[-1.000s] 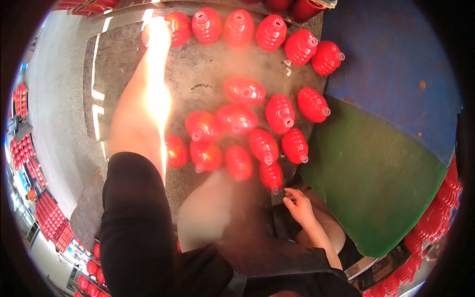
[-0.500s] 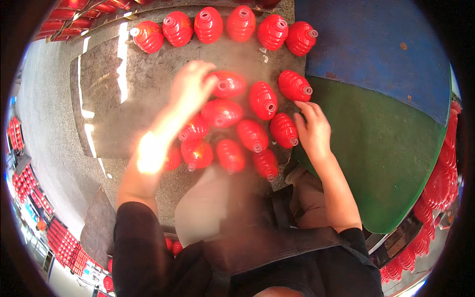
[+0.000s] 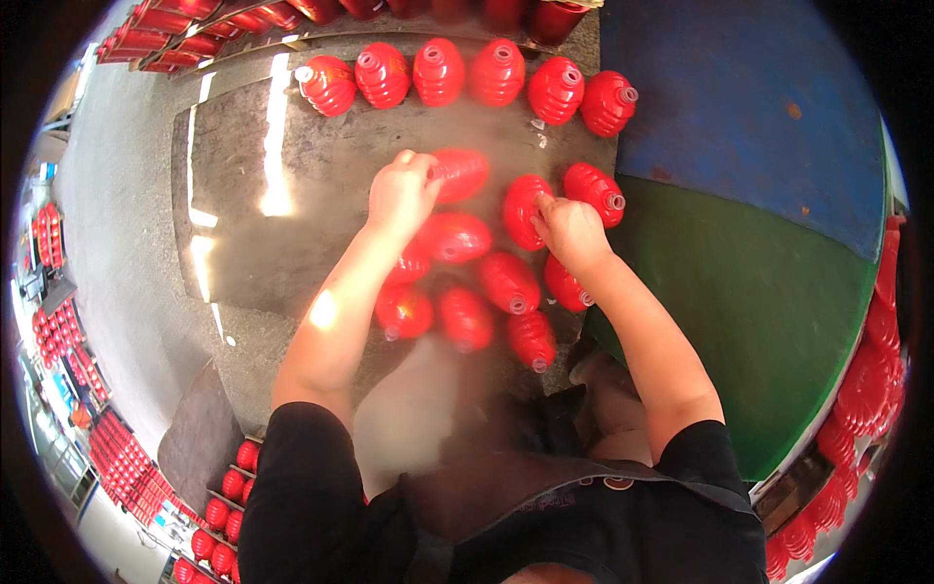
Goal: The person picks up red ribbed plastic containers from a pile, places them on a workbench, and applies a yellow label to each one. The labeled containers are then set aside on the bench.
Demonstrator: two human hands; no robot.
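Observation:
Red ribbed plastic bottles, round-bellied with short clear necks, fill the near part of a worn grey board [image 3: 321,165]. My left hand [image 3: 401,195] is closed at the neck end of a red bottle [image 3: 461,175] that lies on its side. To the right, my right hand [image 3: 576,234] pinches the neck of another red bottle [image 3: 523,212], its fingers hiding the mouth. Beside that hand lies a red bottle [image 3: 592,192] with its neck pointing toward me. Several more, such as the red bottle [image 3: 455,237] below my left hand, lie between my forearms.
A row of red bottles [image 3: 438,73] stands along the far side of the board. Blue sheet [image 3: 739,107] and green sheet [image 3: 730,302] cover a surface on the right. Racks of red bottles [image 3: 175,29] stand at the far left, with more stacked around the edges.
My right hand has moved left from beside the right-hand bottles onto a bottle's neck. My left hand has closed on the neck of its bottle, which has turned neck-left. The view has shifted slightly.

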